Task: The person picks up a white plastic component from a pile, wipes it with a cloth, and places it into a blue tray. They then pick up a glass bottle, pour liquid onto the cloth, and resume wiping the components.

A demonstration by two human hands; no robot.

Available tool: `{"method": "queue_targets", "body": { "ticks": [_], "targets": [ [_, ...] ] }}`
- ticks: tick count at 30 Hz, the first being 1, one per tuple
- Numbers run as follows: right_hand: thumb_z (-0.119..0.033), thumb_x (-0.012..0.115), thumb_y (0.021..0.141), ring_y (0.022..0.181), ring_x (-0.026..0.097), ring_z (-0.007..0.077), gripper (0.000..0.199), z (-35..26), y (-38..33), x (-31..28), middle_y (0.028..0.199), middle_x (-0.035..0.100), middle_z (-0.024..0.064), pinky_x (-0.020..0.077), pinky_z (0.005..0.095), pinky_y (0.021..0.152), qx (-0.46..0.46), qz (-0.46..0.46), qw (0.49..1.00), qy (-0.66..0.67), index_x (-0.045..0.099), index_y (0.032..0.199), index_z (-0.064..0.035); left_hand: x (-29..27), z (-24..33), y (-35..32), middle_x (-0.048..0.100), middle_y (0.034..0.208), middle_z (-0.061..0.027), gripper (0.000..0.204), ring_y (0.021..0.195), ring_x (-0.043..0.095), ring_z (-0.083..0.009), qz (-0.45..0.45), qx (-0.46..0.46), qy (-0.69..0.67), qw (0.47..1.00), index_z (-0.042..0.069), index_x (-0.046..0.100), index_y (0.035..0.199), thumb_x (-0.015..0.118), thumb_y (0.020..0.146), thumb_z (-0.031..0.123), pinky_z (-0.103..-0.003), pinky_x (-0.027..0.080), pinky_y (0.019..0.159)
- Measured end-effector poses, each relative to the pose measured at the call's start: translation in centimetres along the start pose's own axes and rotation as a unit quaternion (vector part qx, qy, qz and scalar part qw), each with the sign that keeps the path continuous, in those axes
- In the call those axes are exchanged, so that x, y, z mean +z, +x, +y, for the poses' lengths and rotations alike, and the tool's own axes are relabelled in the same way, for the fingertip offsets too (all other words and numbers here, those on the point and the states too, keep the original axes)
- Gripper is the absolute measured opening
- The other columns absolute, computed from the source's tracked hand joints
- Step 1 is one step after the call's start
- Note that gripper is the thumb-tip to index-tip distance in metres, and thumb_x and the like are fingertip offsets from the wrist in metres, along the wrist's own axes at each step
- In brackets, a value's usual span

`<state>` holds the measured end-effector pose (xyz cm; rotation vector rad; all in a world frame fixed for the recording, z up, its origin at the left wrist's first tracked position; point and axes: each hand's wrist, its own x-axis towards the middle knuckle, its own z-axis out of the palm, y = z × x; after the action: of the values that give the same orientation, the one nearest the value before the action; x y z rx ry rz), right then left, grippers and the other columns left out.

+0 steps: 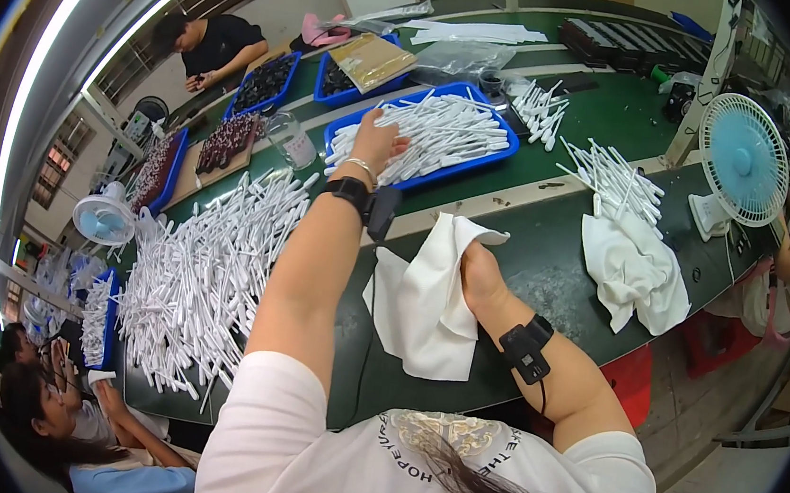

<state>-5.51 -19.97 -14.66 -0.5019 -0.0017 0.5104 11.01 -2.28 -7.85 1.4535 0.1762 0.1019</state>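
My left hand (379, 142) reaches over the left part of a blue tray (511, 150), its fingers apart. Slim white sticks (449, 133), each with a thicker section, fill that tray. Some of them lie right beside my fingers, and I see none held. Lower down, my right hand (481, 279) grips a white cloth (440, 322), which hangs in folds over the dark green table. Part of the right fingers is hidden behind the fabric. Both forearms wear a black strapped device.
A large heap of white sticks (212, 272) covers the table at left. On the right, more sticks (615, 180) lie by a crumpled white cloth (635, 270) and a fan (743, 156). A clear plastic jar (291, 141) stands near trays of dark parts. Other people sit around.
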Motion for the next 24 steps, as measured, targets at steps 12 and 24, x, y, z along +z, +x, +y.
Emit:
{"method": "queue_targets", "body": {
  "ticks": [12,24],
  "targets": [
    [-0.031,0.05,0.084,0.071,0.055,0.0156,0.033,-1.5,-3.0,4.0,0.078,0.06,0.0091,0.0433,0.0287,0.065,-0.045,-0.043,0.679,-0.731,0.06,0.093,-0.0007,-16.8,8.2,-27.8,0.059,0.085,-0.007,0.025,0.072,0.055,-0.0106,-0.097,0.032,0.203,0.974,-0.001,0.051,0.105,0.053,0.082,0.011,-0.022,0.045,0.064],
    [-0.028,0.06,0.078,0.099,0.053,0.0249,0.05,-0.3,-5.7,5.7,0.113,0.052,0.0125,0.0448,0.0357,0.084,-0.043,-0.084,0.985,-0.142,0.044,0.118,-0.0019,-27.7,-2.2,-41.9,0.06,0.078,-0.0062,0.021,0.064,0.055,-0.0105,0.17,-0.054,0.185,0.966,0.0,0.053,0.099,0.055,0.082,0.012,-0.022,0.044,0.058]
  ]
}}
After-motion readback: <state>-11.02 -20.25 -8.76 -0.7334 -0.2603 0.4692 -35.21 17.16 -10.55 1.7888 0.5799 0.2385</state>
